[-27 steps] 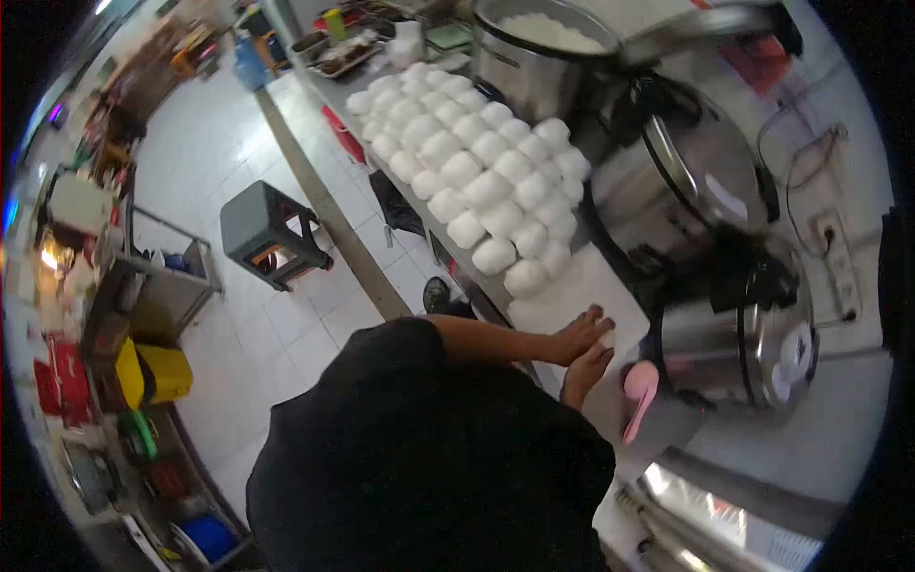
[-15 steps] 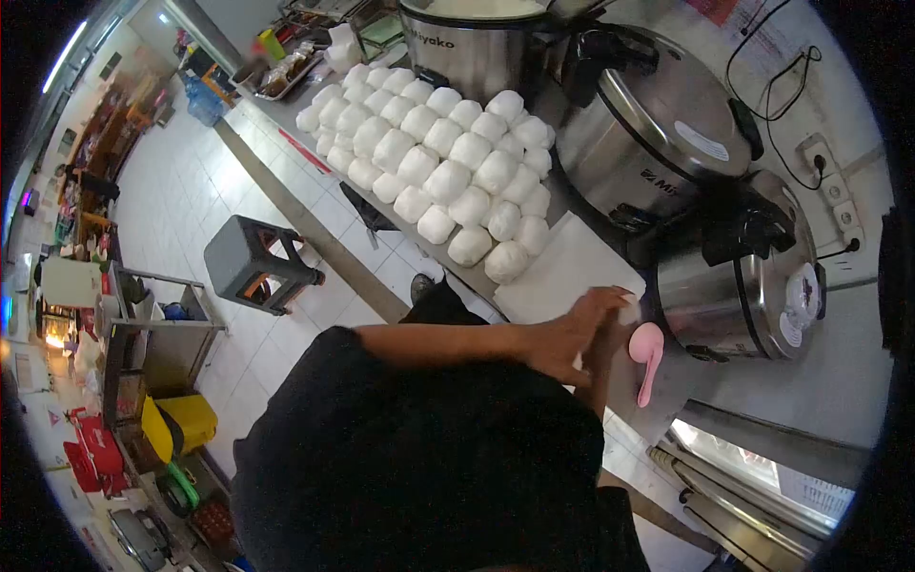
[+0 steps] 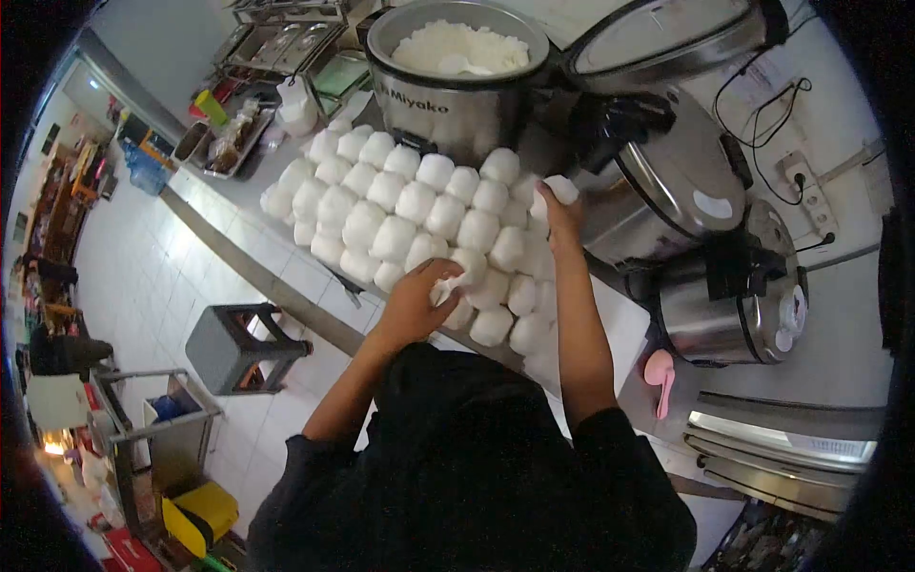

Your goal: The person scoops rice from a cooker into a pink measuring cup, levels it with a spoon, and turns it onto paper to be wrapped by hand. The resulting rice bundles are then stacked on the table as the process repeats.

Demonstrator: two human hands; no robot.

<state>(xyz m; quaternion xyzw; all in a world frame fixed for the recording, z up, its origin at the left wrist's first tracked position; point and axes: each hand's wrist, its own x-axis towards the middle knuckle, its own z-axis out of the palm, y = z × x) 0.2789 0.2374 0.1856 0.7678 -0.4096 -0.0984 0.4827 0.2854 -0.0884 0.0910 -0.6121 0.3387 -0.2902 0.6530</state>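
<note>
White, rounded wrapped bundles [image 3: 364,225] are stacked in rows on the counter in front of me. My right hand [image 3: 562,224] is at the right side of the stack, its fingers closed around a white bundle [image 3: 560,190]. At the near edge of the stack, my left hand [image 3: 417,303] curls its thumb and fingers around another white bundle [image 3: 444,289], partly hidden by the hand. White sheets of paper [image 3: 624,329] lie on the counter to the right, partly behind my right forearm.
An open rice cooker [image 3: 448,105] with white rice stands behind the stack. Two closed cookers [image 3: 658,191] are to the right, near a pink scoop [image 3: 659,381]. A grey stool [image 3: 238,348] stands on the floor at left. A tray [image 3: 238,143] lies at the far left.
Both hands have moved from together over the paper to the stack, apart from each other, the right one farther away. The view has shifted, showing the rice in the open cooker.
</note>
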